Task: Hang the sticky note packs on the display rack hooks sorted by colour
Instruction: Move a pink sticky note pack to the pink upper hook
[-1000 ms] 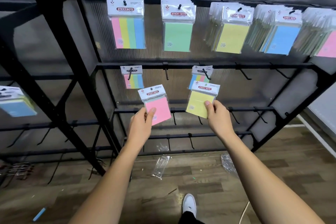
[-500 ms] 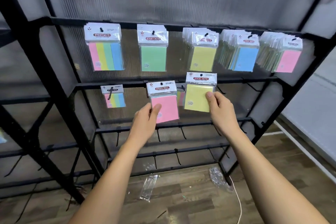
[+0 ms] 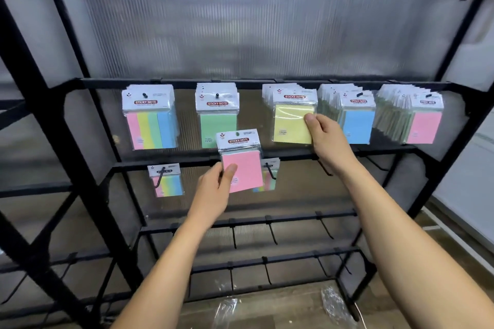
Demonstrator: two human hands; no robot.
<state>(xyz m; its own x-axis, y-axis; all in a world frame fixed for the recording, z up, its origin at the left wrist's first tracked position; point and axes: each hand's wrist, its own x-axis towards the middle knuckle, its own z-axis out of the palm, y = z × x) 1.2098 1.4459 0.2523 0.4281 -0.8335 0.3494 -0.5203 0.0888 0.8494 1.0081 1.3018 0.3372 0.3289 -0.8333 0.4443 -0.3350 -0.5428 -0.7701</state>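
Observation:
My left hand (image 3: 213,192) pinches a pink sticky note pack (image 3: 244,168) by its lower left corner, in front of the second bar, below the green stack (image 3: 217,115). My right hand (image 3: 328,141) holds a yellow pack (image 3: 290,123) by its right edge, up against the front of the yellow stack on the top bar; its hook is hidden behind the pack. Along the black display rack's top bar (image 3: 112,83) also hang a multicolour stack (image 3: 149,117), a blue stack (image 3: 357,117) and a pink stack (image 3: 423,120).
Two small multicolour packs hang on the second bar, one at the left (image 3: 167,181) and one (image 3: 268,176) partly behind the pink pack. Bare hooks (image 3: 271,232) line the lower bars. Clear plastic wrappers (image 3: 226,310) lie on the wooden floor under the rack.
Both hands rose. The yellow pack went from the second bar's level up onto the front of the yellow stack. The pink pack climbed a little and stays below the green stack.

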